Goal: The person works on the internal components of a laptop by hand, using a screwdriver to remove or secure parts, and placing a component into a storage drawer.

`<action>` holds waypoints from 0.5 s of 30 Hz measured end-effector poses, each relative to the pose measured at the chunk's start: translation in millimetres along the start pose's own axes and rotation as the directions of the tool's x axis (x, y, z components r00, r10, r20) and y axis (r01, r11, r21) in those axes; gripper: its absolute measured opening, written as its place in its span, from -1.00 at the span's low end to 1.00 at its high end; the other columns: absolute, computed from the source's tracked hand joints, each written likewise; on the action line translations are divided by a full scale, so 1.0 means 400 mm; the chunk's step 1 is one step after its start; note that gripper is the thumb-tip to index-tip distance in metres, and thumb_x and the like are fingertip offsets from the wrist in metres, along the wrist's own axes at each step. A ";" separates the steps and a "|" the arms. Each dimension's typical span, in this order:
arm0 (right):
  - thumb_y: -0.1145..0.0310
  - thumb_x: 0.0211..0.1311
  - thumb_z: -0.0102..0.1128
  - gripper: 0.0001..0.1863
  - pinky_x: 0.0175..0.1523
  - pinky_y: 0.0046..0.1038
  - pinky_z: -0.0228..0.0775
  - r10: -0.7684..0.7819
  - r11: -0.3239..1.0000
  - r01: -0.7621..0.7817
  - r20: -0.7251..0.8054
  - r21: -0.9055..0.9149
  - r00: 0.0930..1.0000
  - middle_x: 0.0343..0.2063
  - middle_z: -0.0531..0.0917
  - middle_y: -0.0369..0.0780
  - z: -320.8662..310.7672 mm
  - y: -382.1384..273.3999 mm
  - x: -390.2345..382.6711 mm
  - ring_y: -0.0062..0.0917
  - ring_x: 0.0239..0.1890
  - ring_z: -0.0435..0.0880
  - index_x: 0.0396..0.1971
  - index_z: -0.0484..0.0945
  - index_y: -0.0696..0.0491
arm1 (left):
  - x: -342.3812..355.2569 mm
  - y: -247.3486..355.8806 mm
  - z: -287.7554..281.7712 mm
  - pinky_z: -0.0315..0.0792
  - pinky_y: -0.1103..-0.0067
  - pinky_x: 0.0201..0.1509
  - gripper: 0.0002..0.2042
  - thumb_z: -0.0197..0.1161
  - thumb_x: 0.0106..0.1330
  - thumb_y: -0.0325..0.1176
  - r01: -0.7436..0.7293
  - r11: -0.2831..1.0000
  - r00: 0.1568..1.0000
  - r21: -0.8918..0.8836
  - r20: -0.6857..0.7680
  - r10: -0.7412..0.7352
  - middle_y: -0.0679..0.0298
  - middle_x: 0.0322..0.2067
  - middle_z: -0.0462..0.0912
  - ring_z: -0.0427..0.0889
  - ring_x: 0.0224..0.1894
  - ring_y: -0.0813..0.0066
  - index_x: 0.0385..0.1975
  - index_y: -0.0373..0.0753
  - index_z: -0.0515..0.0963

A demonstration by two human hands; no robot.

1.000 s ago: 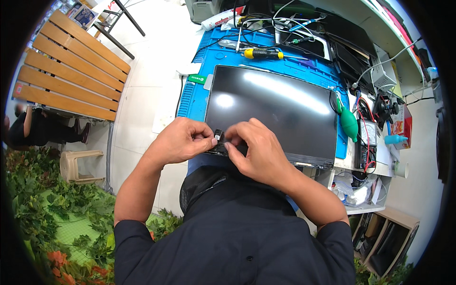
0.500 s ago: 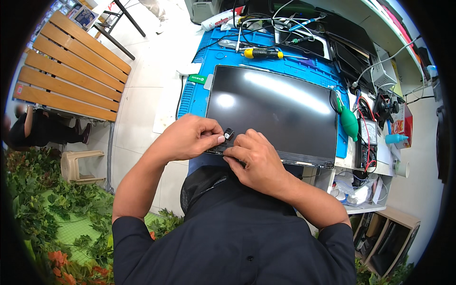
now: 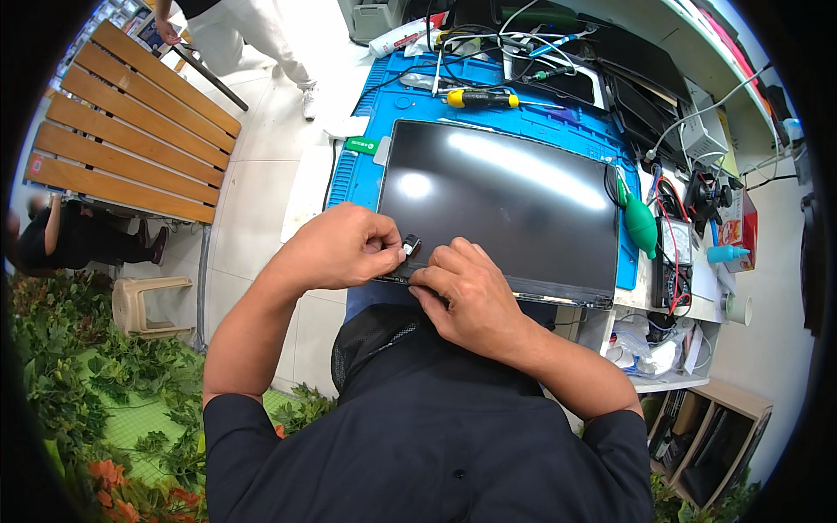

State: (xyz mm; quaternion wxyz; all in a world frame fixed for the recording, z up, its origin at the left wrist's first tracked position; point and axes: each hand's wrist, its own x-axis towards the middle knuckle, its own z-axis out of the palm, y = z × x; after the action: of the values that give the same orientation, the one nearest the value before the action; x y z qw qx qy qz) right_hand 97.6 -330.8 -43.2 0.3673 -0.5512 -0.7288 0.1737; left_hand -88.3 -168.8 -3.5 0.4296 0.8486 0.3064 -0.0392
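Observation:
A dark flat screen panel lies on a blue mat, its lower edge toward me. At its lower left, my left hand pinches a small black-and-silver piece between thumb and index finger. Just right of it, my right hand has bent fingers closed on the panel's bottom edge; its fingertips are partly hidden, so any small part under them cannot be made out.
A yellow-black screwdriver, tangled cables and a white tube lie behind. A green blower bulb, a meter and cables sit right. Left are a wooden bench, a stool, a seated person and a standing person.
Since a second ago my right hand has moved a little down onto the edge. The left hand has shifted slightly with the small piece. A standing person has walked into the upper left.

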 end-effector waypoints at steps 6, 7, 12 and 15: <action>0.51 0.20 0.47 -0.92 -0.03 -0.26 0.41 0.002 1.000 -0.002 0.000 0.004 1.000 -0.34 0.61 -0.22 0.001 0.000 0.001 -0.30 -0.19 0.56 -0.31 0.79 0.14 | 0.005 0.014 -0.004 0.45 0.47 -0.40 -0.79 0.45 0.37 -0.28 0.040 0.999 0.999 0.008 0.013 -0.040 0.21 -0.60 0.69 0.57 -0.56 0.47 -0.29 -0.33 0.80; 0.51 0.19 0.47 -0.91 -0.04 -0.26 0.41 0.001 1.000 -0.001 0.002 0.004 1.000 -0.34 0.61 -0.22 0.001 0.000 0.001 -0.30 -0.19 0.56 -0.31 0.79 0.14 | 0.008 0.007 0.001 0.46 0.47 -0.40 -0.79 0.45 0.38 -0.27 0.026 1.000 1.000 0.003 0.014 -0.026 0.20 -0.60 0.69 0.57 -0.56 0.46 -0.28 -0.33 0.80; 0.52 0.19 0.48 -0.81 -0.04 -0.24 0.43 0.024 1.000 -0.024 0.009 0.015 1.000 -0.32 0.61 -0.21 -0.008 0.005 0.001 -0.26 -0.18 0.56 -0.18 0.76 0.14 | 0.023 0.024 -0.002 0.51 0.42 -0.36 -0.77 0.45 0.37 -0.25 -0.026 0.999 0.999 0.040 0.047 0.024 0.13 -0.56 0.72 0.65 -0.52 0.34 -0.27 -0.33 0.81; 0.53 0.21 0.48 -0.70 -0.03 -0.19 0.47 0.141 0.987 -0.126 -0.169 0.097 0.975 -0.28 0.63 -0.19 -0.022 -0.013 0.018 -0.20 -0.16 0.57 -0.04 0.72 0.16 | 0.030 0.024 -0.004 0.55 0.34 -0.33 -0.74 0.44 0.37 -0.20 -0.048 0.998 0.996 0.040 0.075 0.045 0.04 -0.52 0.75 0.71 -0.49 0.13 -0.29 -0.32 0.82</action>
State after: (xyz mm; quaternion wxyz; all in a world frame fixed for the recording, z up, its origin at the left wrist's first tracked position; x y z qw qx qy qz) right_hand 99.6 -327.3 -31.4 0.4410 -0.5957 -0.6467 0.1800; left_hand -73.5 -166.0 0.4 0.4236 0.8622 0.2693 -0.0672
